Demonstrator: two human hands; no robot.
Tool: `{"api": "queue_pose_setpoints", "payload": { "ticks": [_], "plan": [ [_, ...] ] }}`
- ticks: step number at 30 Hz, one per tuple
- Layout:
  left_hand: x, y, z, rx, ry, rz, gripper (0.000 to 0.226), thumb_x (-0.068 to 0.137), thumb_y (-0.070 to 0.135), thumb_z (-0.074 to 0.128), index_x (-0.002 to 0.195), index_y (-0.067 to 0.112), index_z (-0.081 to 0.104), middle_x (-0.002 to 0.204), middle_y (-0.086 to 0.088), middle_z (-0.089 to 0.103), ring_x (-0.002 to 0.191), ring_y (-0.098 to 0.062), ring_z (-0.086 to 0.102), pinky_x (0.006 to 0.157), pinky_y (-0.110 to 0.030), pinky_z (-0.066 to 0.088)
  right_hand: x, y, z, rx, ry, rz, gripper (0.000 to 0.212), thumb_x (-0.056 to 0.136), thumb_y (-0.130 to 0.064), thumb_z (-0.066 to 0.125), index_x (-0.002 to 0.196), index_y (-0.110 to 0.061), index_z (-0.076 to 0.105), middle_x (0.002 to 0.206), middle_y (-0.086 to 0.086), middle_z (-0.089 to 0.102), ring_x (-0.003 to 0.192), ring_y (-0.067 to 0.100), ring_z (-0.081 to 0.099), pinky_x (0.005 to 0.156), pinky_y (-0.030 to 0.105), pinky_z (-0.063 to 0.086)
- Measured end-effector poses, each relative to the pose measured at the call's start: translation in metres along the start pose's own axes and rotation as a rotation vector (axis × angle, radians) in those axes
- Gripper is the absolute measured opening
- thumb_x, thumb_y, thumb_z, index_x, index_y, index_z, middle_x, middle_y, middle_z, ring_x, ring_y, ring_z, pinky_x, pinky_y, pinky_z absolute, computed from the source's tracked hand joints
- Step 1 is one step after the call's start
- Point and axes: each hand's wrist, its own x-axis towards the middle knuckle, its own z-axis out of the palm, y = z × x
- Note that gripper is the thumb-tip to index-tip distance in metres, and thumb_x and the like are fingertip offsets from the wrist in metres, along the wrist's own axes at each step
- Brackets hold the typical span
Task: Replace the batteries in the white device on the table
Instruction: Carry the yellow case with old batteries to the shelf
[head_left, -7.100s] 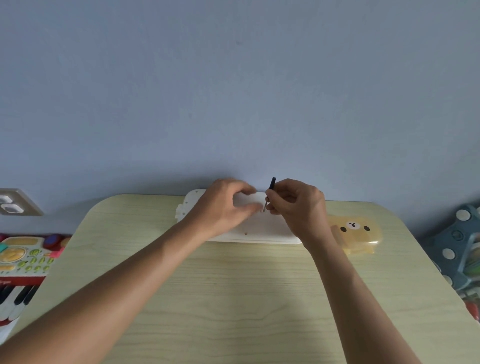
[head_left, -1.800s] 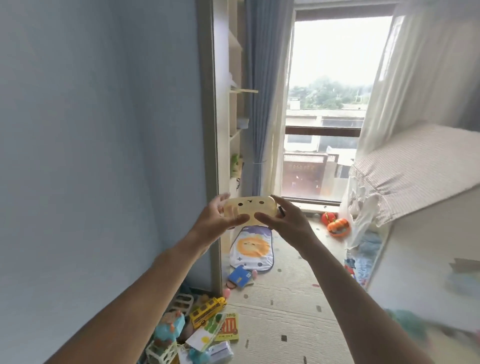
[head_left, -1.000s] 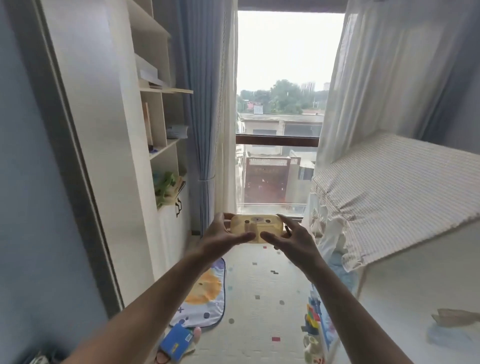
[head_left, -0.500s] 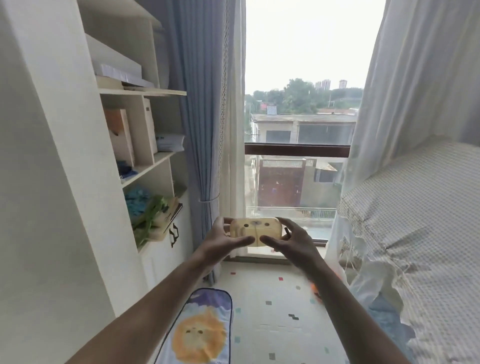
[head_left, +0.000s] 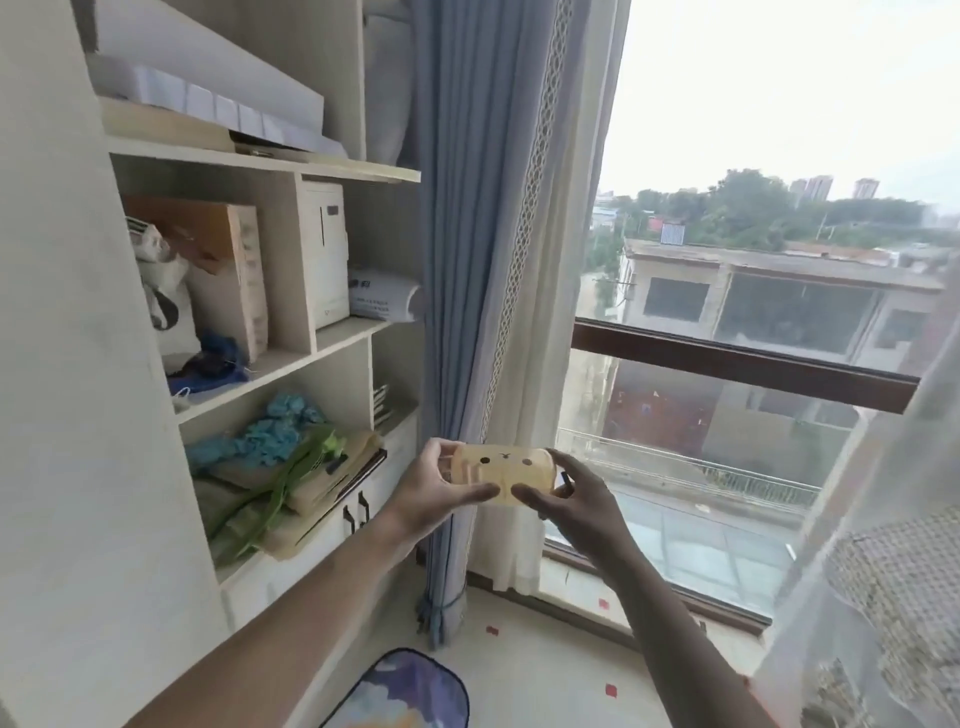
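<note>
both hands, left (head_left: 441, 491) and right (head_left: 574, 506), clamp the ends of the yellow bear-face case (head_left: 501, 474) up by the window, probably to pry it open for batteries

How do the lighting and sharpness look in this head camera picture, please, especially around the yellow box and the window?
In the head view, the sky in the window is blown out to near white; the yellow box, held by the left hand and right hand, stays readable though slightly soft; the sheer curtain at the right edge is blurred; the shelf unit leans, bent by wide-angle distortion.
</note>
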Motion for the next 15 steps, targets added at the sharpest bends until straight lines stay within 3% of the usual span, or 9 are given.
{"api": "queue_pose_setpoints", "payload": {
  "ticks": [5, 9, 12, 14, 15],
  "plan": [
    [0.113, -0.022, -0.003, 0.026, 0.119, -0.004, 0.068, 0.063, 0.035, 0.094, 0.117, 0.024, 0.053, 0.111, 0.002, 0.070, 0.101, -0.013, 0.068, 0.078, -0.021, 0.054, 0.129, 0.034, 0.011, 0.018, -0.054, -0.014, 0.074, 0.068, -0.055, 0.083, 0.134, -0.033, 0.057, 0.092, -0.006, 0.075, 0.080, 0.016, 0.073, 0.076, 0.033, 0.061],
    [0.194, -0.029, -0.019, 0.063, 0.240, -0.019, 0.067, 0.060, 0.032, 0.097, 0.113, 0.029, 0.056, 0.110, 0.001, 0.072, 0.103, -0.019, 0.070, 0.088, -0.033, 0.058, 0.225, 0.044, 0.022, 0.038, -0.118, -0.024, 0.081, 0.063, -0.062, 0.082, 0.135, -0.036, 0.057, 0.089, -0.002, 0.076, 0.081, 0.017, 0.074, 0.079, 0.036, 0.061],
    [0.248, -0.033, -0.030, 0.116, 0.324, -0.027, 0.073, 0.049, 0.049, 0.095, 0.109, 0.037, 0.055, 0.111, 0.007, 0.070, 0.103, -0.016, 0.069, 0.093, -0.041, 0.057, 0.296, 0.048, 0.034, 0.043, -0.179, -0.067, 0.073, 0.065, -0.058, 0.083, 0.131, -0.037, 0.059, 0.086, -0.003, 0.075, 0.081, 0.016, 0.073, 0.079, 0.035, 0.060],
    [0.282, -0.036, -0.037, 0.178, 0.395, -0.030, 0.090, 0.040, 0.064, 0.093, 0.117, 0.037, 0.054, 0.113, 0.009, 0.068, 0.103, -0.014, 0.067, 0.092, -0.041, 0.057, 0.347, 0.051, 0.043, 0.055, -0.218, -0.108, 0.069, 0.062, -0.062, 0.082, 0.125, -0.040, 0.062, 0.087, -0.004, 0.075, 0.080, 0.014, 0.072, 0.083, 0.038, 0.060],
    [0.297, -0.038, -0.040, 0.206, 0.441, -0.031, 0.094, 0.043, 0.060, 0.094, 0.123, 0.032, 0.054, 0.115, 0.007, 0.068, 0.104, -0.014, 0.066, 0.092, -0.038, 0.057, 0.371, 0.052, 0.050, 0.066, -0.250, -0.138, 0.061, 0.064, -0.059, 0.083, 0.118, -0.042, 0.063, 0.088, -0.007, 0.075, 0.081, 0.012, 0.072, 0.083, 0.036, 0.059]
  ]
}}
